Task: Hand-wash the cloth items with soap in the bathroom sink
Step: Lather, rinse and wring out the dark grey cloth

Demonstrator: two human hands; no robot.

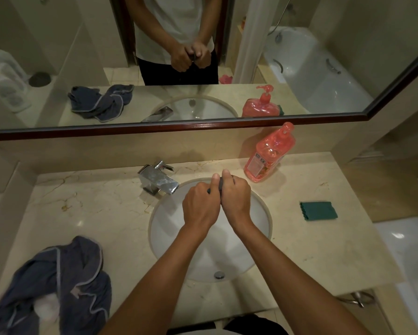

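Both fists are curled tight, side by side and touching, over the far half of the sink [263,209]. The left hand [200,206] and the right hand [235,198] each grip one end of a small dark cloth [219,183], which is almost wholly hidden inside them; only a dark sliver shows between the thumbs. The grip reads as wringing or rubbing, though which cannot be told. No water runs from the faucet [159,180]. A grey-blue towel [67,281] lies heaped on the counter [324,250] to the left, with what looks like white suds on it, apparently washed or waiting. A folded green cloth [318,210] lies right of the basin, seemingly untouched. The pink soap bottle [267,157] stands behind it.
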